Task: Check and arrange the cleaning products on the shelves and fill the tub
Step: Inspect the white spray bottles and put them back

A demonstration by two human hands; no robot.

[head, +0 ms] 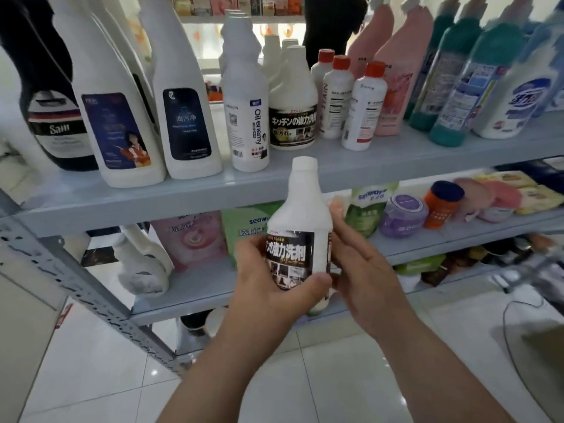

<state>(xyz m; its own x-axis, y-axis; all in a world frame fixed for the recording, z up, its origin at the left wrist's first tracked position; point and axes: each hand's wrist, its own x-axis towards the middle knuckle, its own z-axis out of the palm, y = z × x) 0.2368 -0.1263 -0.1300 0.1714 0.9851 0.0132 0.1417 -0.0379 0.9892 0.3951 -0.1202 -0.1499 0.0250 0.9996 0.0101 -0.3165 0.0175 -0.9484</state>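
Note:
I hold a white cleaner bottle [300,209] with a black label upright in front of the shelves. My left hand [268,288] grips its lower body, thumb across the label's bottom. My right hand [360,270] lies against the bottle's right side, fingers wrapped behind it. On the upper shelf [195,193] stands a matching black-labelled bottle [292,108], beside an "Oil enemy" bottle [247,117], large white bottles [180,96], orange-capped bottles [363,108], pink bottles [393,87] and teal-capped ones [464,87].
The lower shelf [451,239] carries green refill pouches [366,212], a purple jar [403,215], an orange tub [442,206] and pink packs. A perforated metal upright [79,285] slants at the left. A grey round object [534,340] sits on the white tiled floor at right.

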